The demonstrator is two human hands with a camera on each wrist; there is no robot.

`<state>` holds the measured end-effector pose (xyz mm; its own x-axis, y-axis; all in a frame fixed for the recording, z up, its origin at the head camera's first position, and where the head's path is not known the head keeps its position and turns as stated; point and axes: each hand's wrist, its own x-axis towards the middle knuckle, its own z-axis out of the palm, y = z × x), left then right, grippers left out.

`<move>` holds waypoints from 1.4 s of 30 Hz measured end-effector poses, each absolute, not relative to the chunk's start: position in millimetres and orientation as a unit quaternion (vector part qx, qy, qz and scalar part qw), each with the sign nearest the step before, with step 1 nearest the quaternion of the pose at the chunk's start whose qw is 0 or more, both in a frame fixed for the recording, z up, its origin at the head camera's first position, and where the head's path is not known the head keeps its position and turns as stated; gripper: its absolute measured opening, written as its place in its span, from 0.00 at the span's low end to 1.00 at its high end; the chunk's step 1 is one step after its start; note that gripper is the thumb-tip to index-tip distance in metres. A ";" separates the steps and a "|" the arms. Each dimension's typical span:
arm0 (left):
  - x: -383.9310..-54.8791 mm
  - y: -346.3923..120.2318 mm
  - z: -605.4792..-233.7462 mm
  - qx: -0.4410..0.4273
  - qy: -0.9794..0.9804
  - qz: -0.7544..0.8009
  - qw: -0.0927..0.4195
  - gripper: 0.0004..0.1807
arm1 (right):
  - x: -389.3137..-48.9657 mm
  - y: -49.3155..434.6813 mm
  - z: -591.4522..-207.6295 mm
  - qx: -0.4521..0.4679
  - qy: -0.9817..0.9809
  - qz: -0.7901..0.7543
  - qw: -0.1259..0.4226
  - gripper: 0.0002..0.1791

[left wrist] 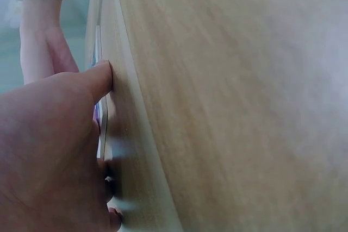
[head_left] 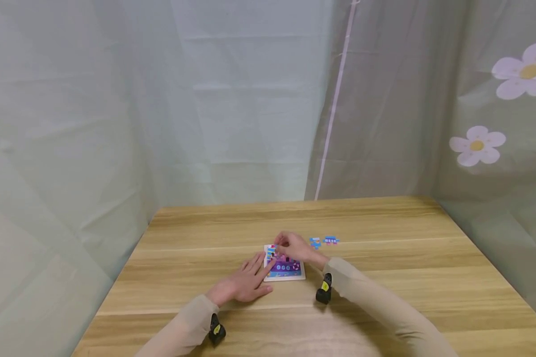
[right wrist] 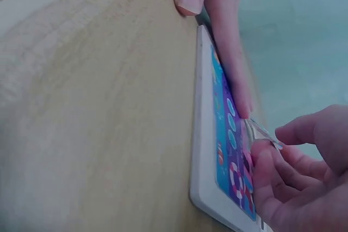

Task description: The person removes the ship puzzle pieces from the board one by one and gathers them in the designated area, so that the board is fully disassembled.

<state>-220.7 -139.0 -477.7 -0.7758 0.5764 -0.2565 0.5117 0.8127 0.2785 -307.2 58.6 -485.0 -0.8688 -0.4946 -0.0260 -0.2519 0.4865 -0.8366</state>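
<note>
A jigsaw puzzle in a white-rimmed tray (head_left: 289, 279) lies on the table, its picture purple, blue and pink. My left hand (head_left: 247, 283) rests flat at the tray's left side, fingers straight. Its index finger (right wrist: 231, 63) reaches over the rim onto the picture. Over the far part of the tray, my right hand (head_left: 295, 246) pinches a thin puzzle piece (right wrist: 266, 133) between thumb and finger. That piece is tilted up from the picture, near the tip of the left index finger. The right hand covers part of the puzzle in the head view.
Two loose blue puzzle pieces lie to the right of the tray, one squarish (head_left: 315, 242) and one wider (head_left: 331, 240). The wooden table (head_left: 384, 297) ends at a pale curtain (head_left: 241, 124) behind and on both sides.
</note>
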 end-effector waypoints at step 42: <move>-221.5 -142.2 -482.4 0.302 0.935 0.099 0.157 0.39 | -308.0 89.6 -486.4 -0.120 0.816 -0.549 0.138 0.07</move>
<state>-221.5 -142.2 -482.4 -0.7687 0.5955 -0.2334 0.5332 0.7982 0.2803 -308.0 89.6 -486.4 -0.9333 -0.3466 -0.0936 -0.0437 0.3686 -0.9285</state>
